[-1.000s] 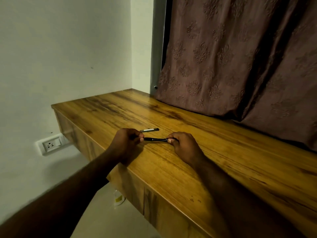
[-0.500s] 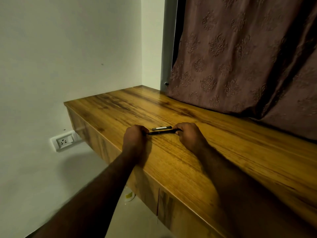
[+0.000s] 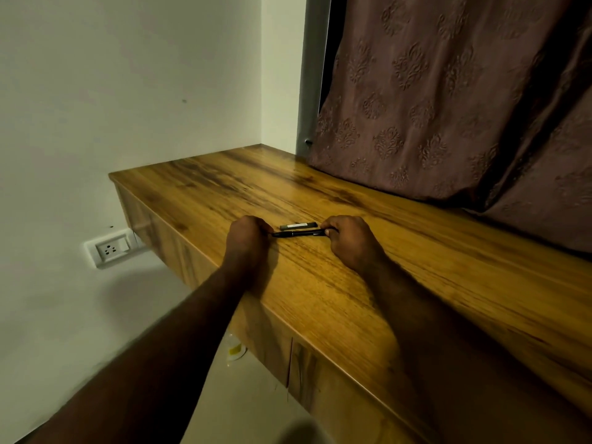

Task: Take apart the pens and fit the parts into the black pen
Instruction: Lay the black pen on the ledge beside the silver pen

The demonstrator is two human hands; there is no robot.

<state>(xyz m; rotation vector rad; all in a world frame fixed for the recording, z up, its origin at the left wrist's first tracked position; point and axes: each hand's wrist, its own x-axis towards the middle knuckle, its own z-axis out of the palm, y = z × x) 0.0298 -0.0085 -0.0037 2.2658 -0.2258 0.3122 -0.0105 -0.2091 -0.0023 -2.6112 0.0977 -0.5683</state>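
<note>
In the head view, just above the middle of the frame, your left hand (image 3: 245,232) sits knuckles up on the wood with its fingers curled down round the left end of the black pen (image 3: 299,233). Your right hand (image 3: 347,238) faces it and pinches the pen's right end between thumb and curled fingers. The pen is a slim, glossy black rod stretched almost level between your two fists, low over the surface; whether it touches the wood, you cannot tell from here. Just behind it, and nearly parallel to it, lies a short dark piece (image 3: 299,225), straight-sided and flat-looking, with a pale strip along its top. It rests on the wood, apart from both hands. All this is on a long counter (image 3: 416,283) of smooth, shiny honey-coloured wood with dark streaked grain, running from centre left down to the lower right, with matching cabinet fronts (image 3: 262,341) under its near edge. Across the upper right hangs a heavy brownish curtain (image 3: 448,107), folded and embossed with a repeating floral motif, its hem lying on the counter's far side. The upper left is plain matte pale wall (image 3: 128,91), with a white rectangular socket (image 3: 110,248) at centre left. Below the counter, on the floor, stands a small pale container (image 3: 235,349) with something yellow in it.
</note>
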